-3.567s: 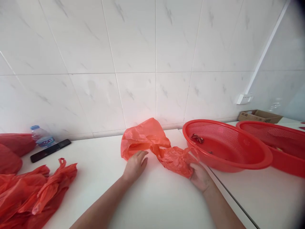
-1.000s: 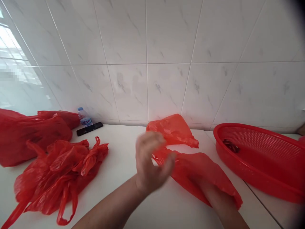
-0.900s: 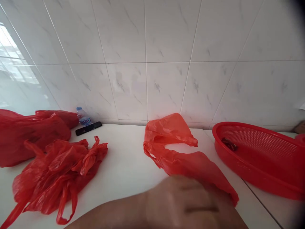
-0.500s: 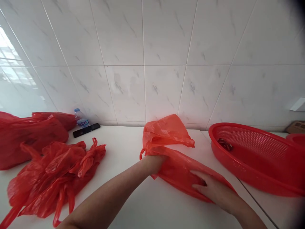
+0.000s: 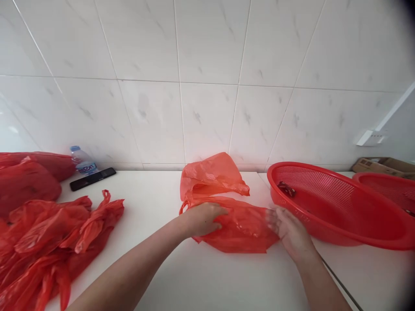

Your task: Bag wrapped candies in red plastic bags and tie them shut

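Note:
A thin red plastic bag (image 5: 240, 229) lies on its side on the white tabletop, loosely spread and wrinkled. My left hand (image 5: 205, 218) rests over its left part, thumb and fingers apart on the plastic. At the bag's right end is my right hand (image 5: 293, 231), its fingers stretched out and somewhat blurred against the edge. Another piece of red plastic bag (image 5: 210, 175) stands puffed up just behind, near the wall; where the two join cannot be made out.
A heap of red plastic bags (image 5: 55, 242) lies to the left, with fuller red bags (image 5: 29, 179) behind it. A water bottle (image 5: 84, 162) and a black phone (image 5: 93, 179) are near the wall. Red baskets (image 5: 324, 207) stand right, one holding a small dark red item. Behind is a cardboard box (image 5: 382, 166).
My left hand has come out of the bag and now lies on top. My right hand has moved to the bag's right end, which is shorter and flatter. The view has turned right.

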The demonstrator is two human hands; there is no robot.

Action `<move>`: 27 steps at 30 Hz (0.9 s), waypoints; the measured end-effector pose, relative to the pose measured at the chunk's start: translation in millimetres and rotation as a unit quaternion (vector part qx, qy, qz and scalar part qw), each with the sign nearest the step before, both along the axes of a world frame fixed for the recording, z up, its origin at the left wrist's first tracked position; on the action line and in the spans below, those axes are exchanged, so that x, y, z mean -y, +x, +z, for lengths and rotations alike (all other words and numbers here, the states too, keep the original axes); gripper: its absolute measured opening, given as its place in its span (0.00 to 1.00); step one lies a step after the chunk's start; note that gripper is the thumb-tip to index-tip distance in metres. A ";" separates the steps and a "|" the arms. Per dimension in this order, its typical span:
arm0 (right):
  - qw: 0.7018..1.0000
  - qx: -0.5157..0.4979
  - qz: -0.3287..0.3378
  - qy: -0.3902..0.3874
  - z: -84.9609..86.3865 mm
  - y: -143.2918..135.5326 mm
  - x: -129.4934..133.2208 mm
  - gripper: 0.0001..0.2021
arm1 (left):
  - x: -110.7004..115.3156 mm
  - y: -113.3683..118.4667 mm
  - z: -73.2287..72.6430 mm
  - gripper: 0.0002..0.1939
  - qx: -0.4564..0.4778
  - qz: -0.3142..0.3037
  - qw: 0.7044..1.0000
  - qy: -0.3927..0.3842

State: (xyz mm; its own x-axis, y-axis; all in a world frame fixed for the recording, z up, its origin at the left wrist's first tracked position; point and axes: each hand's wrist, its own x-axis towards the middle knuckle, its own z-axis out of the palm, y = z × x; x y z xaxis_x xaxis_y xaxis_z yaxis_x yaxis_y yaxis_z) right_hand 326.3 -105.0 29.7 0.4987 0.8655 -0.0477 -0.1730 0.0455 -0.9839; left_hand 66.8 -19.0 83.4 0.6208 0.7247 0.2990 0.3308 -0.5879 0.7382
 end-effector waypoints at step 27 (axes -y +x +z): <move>0.627 0.751 -0.095 -0.186 45.3 60.5 64.7 0.16 | -8.5 -27.5 -51.0 0.19 0.244 0.201 0.897 -0.309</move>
State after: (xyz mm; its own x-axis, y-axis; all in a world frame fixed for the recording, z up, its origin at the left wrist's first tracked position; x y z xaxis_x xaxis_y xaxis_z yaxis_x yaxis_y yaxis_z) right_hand 386.8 -169.7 75.0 0.3158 0.8523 0.4170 0.9343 -0.3560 0.0202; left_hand 39.3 -10.5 32.4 0.1760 0.9818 -0.0720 -0.0264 0.0779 0.9966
